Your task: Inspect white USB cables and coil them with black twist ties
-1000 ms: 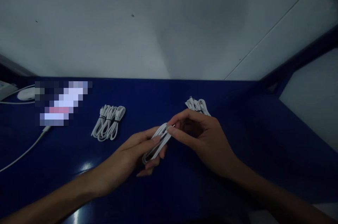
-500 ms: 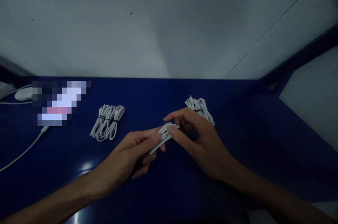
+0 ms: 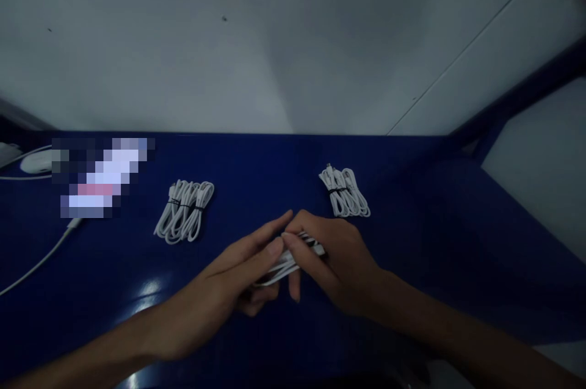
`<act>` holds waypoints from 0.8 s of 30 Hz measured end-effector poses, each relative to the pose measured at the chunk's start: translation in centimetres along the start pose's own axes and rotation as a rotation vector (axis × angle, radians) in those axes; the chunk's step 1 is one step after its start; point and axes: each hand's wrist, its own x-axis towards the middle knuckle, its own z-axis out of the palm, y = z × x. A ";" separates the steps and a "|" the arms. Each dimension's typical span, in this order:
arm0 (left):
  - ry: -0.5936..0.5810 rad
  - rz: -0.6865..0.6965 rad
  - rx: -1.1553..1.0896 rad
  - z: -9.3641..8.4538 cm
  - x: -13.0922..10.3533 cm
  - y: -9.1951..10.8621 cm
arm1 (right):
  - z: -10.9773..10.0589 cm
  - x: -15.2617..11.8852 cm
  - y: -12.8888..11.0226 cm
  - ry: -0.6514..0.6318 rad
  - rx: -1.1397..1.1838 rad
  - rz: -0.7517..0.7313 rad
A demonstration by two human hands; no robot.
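Observation:
Between my two hands, low in the middle of the head view, is a coiled white cable (image 3: 284, 265). My left hand (image 3: 235, 270) grips its near end, thumb on top and fingers beneath. My right hand (image 3: 336, 254) is closed around the far end, with thumb and forefinger pinching it and a plug end showing beside the thumb. The fingers cover part of the coil. Beyond my left hand lies a group of white cable bundles (image 3: 184, 212) tied with black ties. A similar group of tied cable bundles (image 3: 345, 192) rests beyond my right hand.
The blue tabletop (image 3: 260, 175) meets a pale wall (image 3: 183, 71) at the back. At the left, a blurred-out bright device (image 3: 107, 178) has a white charging cable (image 3: 50, 261) plugged in. A white rounded object (image 3: 36, 161) sits near it. A blue frame bar (image 3: 526, 90) slants up at the right.
My right hand has come down and closed further over the cable coil. Both hands and the coil sit slightly lower, and the right-hand bundles are now uncovered.

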 end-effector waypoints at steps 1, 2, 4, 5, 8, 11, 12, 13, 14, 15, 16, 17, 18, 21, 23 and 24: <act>-0.029 0.015 -0.002 0.0 0.1 0.2 | 0.0 0.0 -0.1 0.030 0.003 0.014; -0.060 0.035 0.019 0.1 0.2 0.5 | 0.0 0.0 -0.1 0.065 0.005 0.032; -0.094 0.056 0.103 0.1 0.3 0.9 | 0.0 0.0 -0.3 0.109 0.012 0.068; -0.089 0.042 0.137 0.1 0.3 1.1 | 0.1 -0.1 -0.4 0.118 0.016 0.077; -0.056 -0.019 0.159 0.0 0.2 0.9 | 0.1 -0.2 -0.5 0.123 0.005 0.068; -0.041 -0.008 0.130 0.1 0.1 0.4 | 0.1 -0.2 -0.3 0.107 -0.003 0.038; -0.033 -0.001 0.121 0.2 0.0 0.2 | 0.2 -0.1 -0.2 0.104 -0.001 0.023; -0.026 0.000 0.111 0.2 0.0 0.1 | 0.3 -0.1 -0.1 0.114 -0.005 0.000; -0.024 -0.001 0.102 0.3 0.0 0.0 | 0.4 0.0 0.0 0.133 -0.014 -0.032; -0.029 0.000 0.096 0.4 0.0 -0.1 | 0.5 0.1 0.0 0.157 -0.026 -0.067; -0.041 0.005 0.094 0.4 0.0 0.0 | 0.6 0.1 0.1 0.179 -0.039 -0.099; -0.058 0.011 0.093 0.4 0.0 0.0 | 0.7 0.2 0.1 0.200 -0.053 -0.123; -0.075 0.018 0.087 0.5 0.1 0.1 | 0.8 0.3 0.1 0.218 -0.066 -0.135; -0.170 -0.003 0.019 0.4 0.4 0.4 | 1.1 0.3 0.0 0.271 -0.100 -0.138; -0.251 -0.051 -0.039 0.2 0.6 0.6 | 1.2 0.3 0.0 0.306 -0.112 -0.154; -0.278 -0.066 -0.056 0.1 0.7 0.6 | 1.2 0.2 0.0 0.315 -0.117 -0.166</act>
